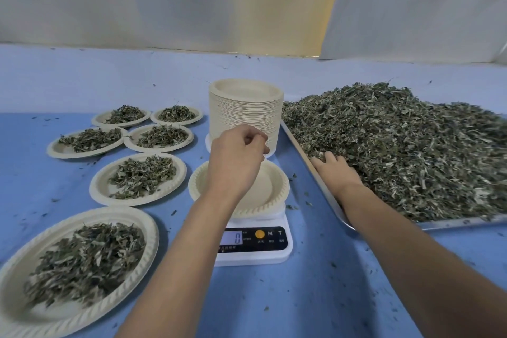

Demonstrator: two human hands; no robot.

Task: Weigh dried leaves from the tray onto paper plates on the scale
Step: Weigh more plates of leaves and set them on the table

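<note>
**Zeroed scale, bare plate, right hand already in the leaves**

Closest to you, at your left, sits the nearest filled plate (146, 255), its portion heaped in the middle and clear of the rim. It is parked off to the side, probably so finished portions stay out of your reach path.

Straight ahead, the scale (277, 254) has its display (231, 237) turned toward you and reading 0. The empty plate (274, 186) rests on the platform, so the plate's own weight looks to be already cancelled and only leaves will count.

Your left hand (236, 158) hovers over that plate with its fingers curled in against the thumb; nothing shows in it.

Your right hand (333, 170) lies palm-down at the tray's near-left corner, fingers stretched forward with the tips buried in the dried leaves (406, 151). It has not closed on a handful as far as can be seen. That corner is the part of the tray nearest the scale, which keeps the carry short and the spill small.

The leaves fill the tray (452, 223) in a loose, deep heap of grey-green, broken, curled and stalky pieces. They look light and likely to shed, and crumbs already dot the blue table cover (315, 296).

Farther left, five more filled plates (178, 173) lie in rows. Behind the scale stands the stack of plates (245, 110), just beside the tray.
</note>
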